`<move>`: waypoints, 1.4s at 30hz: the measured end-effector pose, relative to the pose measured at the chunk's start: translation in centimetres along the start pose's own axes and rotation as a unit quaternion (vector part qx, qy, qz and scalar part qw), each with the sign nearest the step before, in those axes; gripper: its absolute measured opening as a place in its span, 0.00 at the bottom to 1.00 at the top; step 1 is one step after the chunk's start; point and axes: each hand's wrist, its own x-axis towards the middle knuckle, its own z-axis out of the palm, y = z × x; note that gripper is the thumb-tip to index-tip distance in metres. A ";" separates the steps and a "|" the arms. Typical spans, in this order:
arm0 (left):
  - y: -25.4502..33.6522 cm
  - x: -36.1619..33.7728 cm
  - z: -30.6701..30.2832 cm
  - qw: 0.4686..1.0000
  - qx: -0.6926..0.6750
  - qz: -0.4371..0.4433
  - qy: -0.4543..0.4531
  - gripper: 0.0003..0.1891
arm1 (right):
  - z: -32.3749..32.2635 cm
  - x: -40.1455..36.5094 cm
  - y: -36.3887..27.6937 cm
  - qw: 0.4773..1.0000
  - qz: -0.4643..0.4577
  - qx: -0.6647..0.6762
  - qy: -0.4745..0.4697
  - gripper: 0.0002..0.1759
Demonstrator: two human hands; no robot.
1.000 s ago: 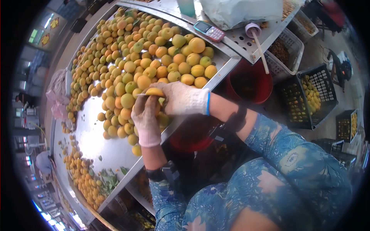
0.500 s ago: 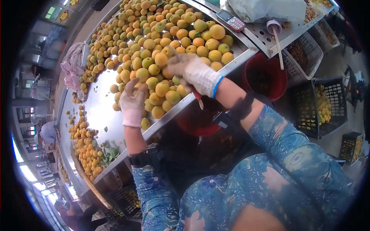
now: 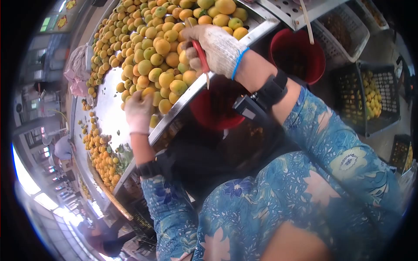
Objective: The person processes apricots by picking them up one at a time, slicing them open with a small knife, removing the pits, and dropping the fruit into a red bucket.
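My right hand [image 3: 213,50], in a white knit glove with a blue cuff edge, is closed round a slim red-handled tool [image 3: 201,55]. One pale pointed end sticks out below the fist, near the table's metal rim [image 3: 185,98]; a narrow end shows above the fingers. My left hand [image 3: 139,112], also gloved, reaches over the near side of the heap with its fingers curled round an apricot [image 3: 148,92]. Yellow-orange apricots [image 3: 162,46] are piled around and beyond both hands on the metal table [image 3: 106,102].
Below the rim stands a red bucket [image 3: 213,113], with another red bucket [image 3: 317,56] farther right. A black crate [image 3: 344,98] of yellow fruit and a white crate [image 3: 360,30] are on the right. Leaves [image 3: 125,156] lie by a smaller apricot pile [image 3: 102,154].
My left hand has drawn back slightly and its spread fingers have curled in. My right hand has turned, bringing the red handle into clearer sight. The whole view has shifted.
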 end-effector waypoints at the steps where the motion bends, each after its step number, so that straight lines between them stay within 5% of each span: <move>1: -2.1 -0.4 -0.9 0.998 0.011 0.047 0.039 0.17 | 0.2 -0.2 -0.7 0.999 -0.003 -0.024 0.028 0.12; 4: -1.6 -4.9 -6.2 0.986 0.128 -0.072 -0.075 0.20 | 0.8 -1.4 -1.7 0.981 -0.101 -0.153 0.062 0.18; 5: -5.3 -6.0 -7.2 0.973 0.186 -0.022 -0.137 0.21 | 0.9 -1.3 -1.7 0.982 -0.103 -0.145 0.065 0.18; 7: -6.5 -8.4 -8.8 0.901 0.296 -0.087 -0.304 0.19 | 1.0 -0.9 -1.8 0.950 -0.121 -0.273 0.092 0.21; 10: -8.0 -11.5 -9.8 0.927 0.243 -0.140 -0.250 0.19 | 0.4 -0.3 -1.4 0.946 -0.117 -0.291 0.083 0.21; 12: -6.9 -10.5 -8.7 0.960 0.237 -0.134 -0.065 0.19 | 0.3 0.1 -1.1 0.941 -0.115 -0.304 0.096 0.21; 13: -8.5 -9.2 -7.7 0.986 0.160 -0.043 0.028 0.21 | 0.1 0.5 -1.0 0.932 -0.112 -0.325 0.118 0.21; 15: -4.8 -5.5 -6.2 0.990 -0.028 -0.135 0.018 0.24 | 0.3 0.8 -0.6 0.920 -0.111 -0.350 0.137 0.21; 16: -5.1 -3.3 -4.5 0.998 0.011 -0.026 0.063 0.25 | 0.3 0.6 -0.4 0.928 -0.102 -0.333 0.132 0.21; 19: -2.1 2.1 -0.9 0.995 0.044 0.080 0.047 0.26 | 0.7 0.1 -0.2 0.955 -0.103 -0.244 0.133 0.13; 23: -1.1 5.5 2.2 0.973 0.224 0.052 0.000 0.28 | 0.7 -1.3 -1.1 0.961 -0.083 -0.252 0.076 0.18; 27: -4.3 6.6 2.1 0.997 0.077 0.005 0.007 0.22 | 1.3 -1.7 -1.0 0.942 -0.084 -0.323 0.032 0.19; 29: -4.4 5.7 0.6 0.959 -0.280 -0.040 0.009 0.17 | 1.7 -1.8 -0.8 0.910 -0.076 -0.408 -0.004 0.20; 30: -2.2 3.9 -0.2 0.991 -0.128 -0.006 0.036 0.15 | 1.4 -1.0 0.1 0.880 -0.104 -0.464 -0.013 0.18; 31: -3.1 4.4 0.3 0.821 -0.558 -0.120 0.016 0.16 | 1.3 -0.8 0.8 0.879 -0.107 -0.464 -0.013 0.18; 33: 1.9 2.1 -0.6 0.692 -0.704 -0.158 -0.022 0.16 | 1.6 -0.9 2.3 0.781 -0.231 -0.578 0.044 0.17; 35: 2.4 1.8 0.5 0.639 -0.751 -0.101 -0.132 0.14 | 1.9 -1.1 2.8 0.783 -0.230 -0.577 0.027 0.19; 36: 5.2 0.7 2.1 0.818 -0.576 0.000 -0.008 0.11 | 1.8 -1.2 3.3 0.791 -0.244 -0.560 0.026 0.20; 37: 5.8 1.0 2.6 0.826 -0.564 0.003 -0.016 0.10 | 1.7 -1.3 3.7 0.798 -0.257 -0.544 0.027 0.21; 39: 7.8 0.8 4.6 0.935 -0.269 0.224 0.057 0.13 | 1.6 -1.5 3.9 0.784 -0.282 -0.550 0.055 0.23; 40: 8.3 0.9 5.1 0.931 -0.280 0.229 0.055 0.13 | 1.6 -1.6 3.8 0.775 -0.278 -0.563 0.067 0.22; 42: 9.0 1.1 5.7 0.768 -0.631 0.092 -0.064 0.19 | 1.2 -1.3 3.7 0.759 -0.271 -0.587 0.081 0.21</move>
